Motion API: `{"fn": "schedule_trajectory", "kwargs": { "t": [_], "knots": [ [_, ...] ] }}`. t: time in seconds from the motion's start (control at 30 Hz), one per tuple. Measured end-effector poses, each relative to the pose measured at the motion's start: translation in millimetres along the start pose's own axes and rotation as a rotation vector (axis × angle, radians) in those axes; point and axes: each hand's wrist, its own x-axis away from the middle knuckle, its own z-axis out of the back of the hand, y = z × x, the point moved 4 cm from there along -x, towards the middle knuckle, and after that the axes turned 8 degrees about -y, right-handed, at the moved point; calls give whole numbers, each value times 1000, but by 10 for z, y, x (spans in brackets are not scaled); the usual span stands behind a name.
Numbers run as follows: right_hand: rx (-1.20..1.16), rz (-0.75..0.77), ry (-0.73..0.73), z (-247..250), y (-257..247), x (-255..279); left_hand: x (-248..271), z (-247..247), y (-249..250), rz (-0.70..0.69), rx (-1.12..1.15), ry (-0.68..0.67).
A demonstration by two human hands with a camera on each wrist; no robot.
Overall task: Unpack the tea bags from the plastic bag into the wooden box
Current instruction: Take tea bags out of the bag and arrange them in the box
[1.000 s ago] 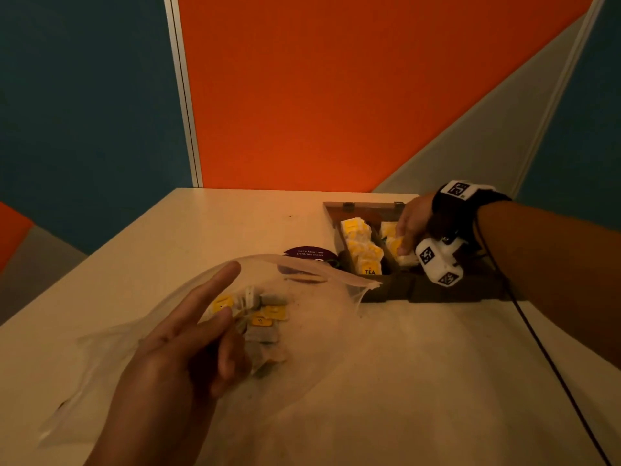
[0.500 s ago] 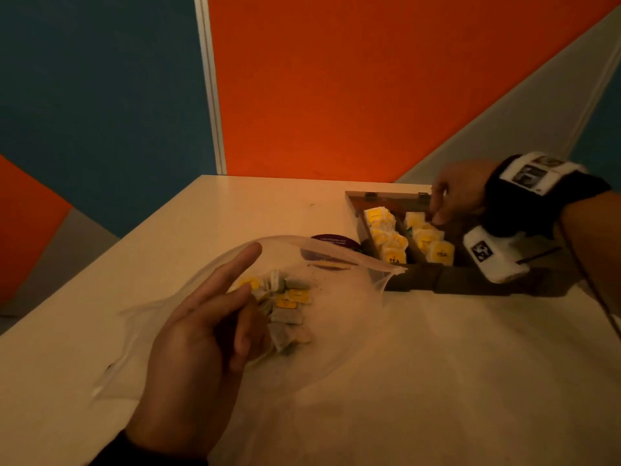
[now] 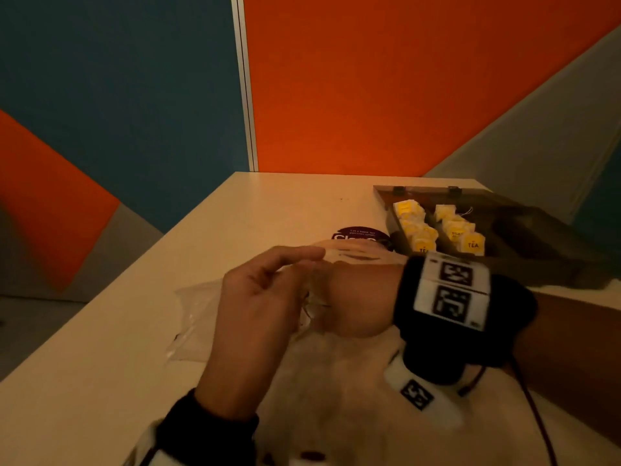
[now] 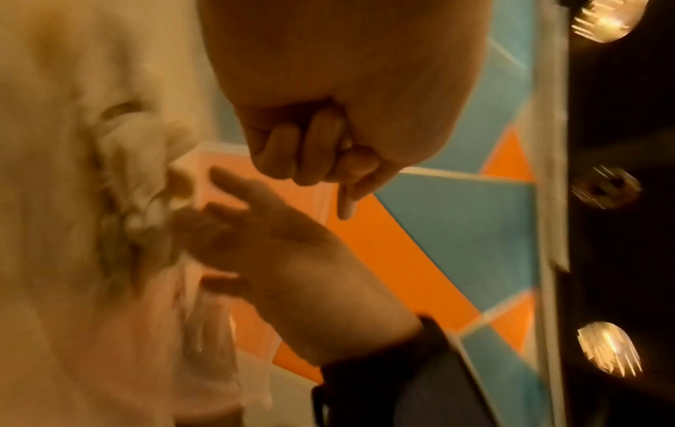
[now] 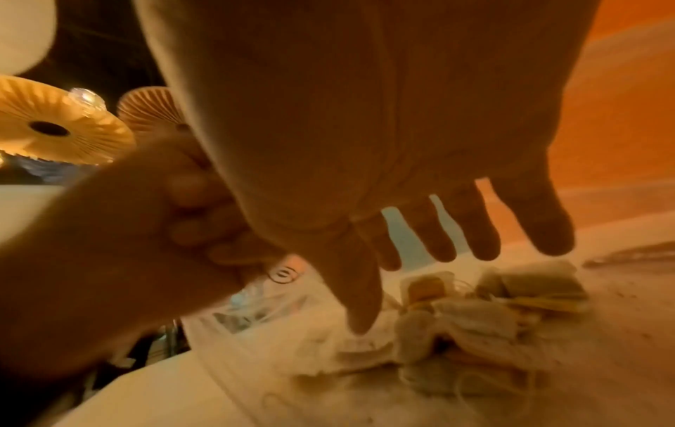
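1. left hand (image 3: 258, 307) pinches the rim of the plastic bag (image 3: 198, 317), i'd guess to prop the mouth open on the table (image 3: 275, 210).
2. right hand (image 5: 365, 161) is inside the bag, grip wide, fingers spread over the tea bags (image 5: 475, 317), nothing held yet.
3. wooden box (image 3: 524, 237) sits farther back, open, two rows already filed in, probably near enough for short trips.
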Motion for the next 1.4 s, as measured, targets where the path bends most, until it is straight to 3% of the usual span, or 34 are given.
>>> {"fn": "schedule_trajectory", "kwargs": {
  "t": [0.07, 0.13, 0.23, 0.3, 0.37, 0.53, 0.73, 0.93, 1.0, 1.17, 1.33, 1.4],
  "knots": [
    [3, 30, -20, 43, 20, -66, 57, 16, 260, -148, -390, -17],
    [19, 42, -33, 45, 62, -118, 60, 99, 457, -184, -712, -46],
    [33, -42, -102, -26, 113, -199, -57, 334, 581, -6, -1074, -140],
    [75, -45, -76, -4, 104, -251, -122, 421, 557, 166, -1218, -277],
    [75, -45, -116, 17, 63, -295, -164, 448, 474, 214, -1308, -351],
    [-44, -47, -143, 47, -150, -415, -279, 463, 590, 104, -1192, -254],
    [-29, -31, -211, -57, -465, -668, -355, 445, 734, 121, -1038, -276],
    [-45, 11, -223, -163, -322, -484, -355, 669, 818, 117, -1067, -149],
    [-121, 27, -224, -144, -301, -320, -332, 684, 812, 114, -1064, -155],
    [-212, -69, -36, 180, -70, -149, -232, 595, 839, 150, -1057, -231],
    [-158, -90, -248, 31, 42, -146, -155, 569, 858, 148, -1094, -280],
    [-134, -71, -196, -63, 42, -155, -142, 580, 841, 146, -1107, -286]
  ]
}}
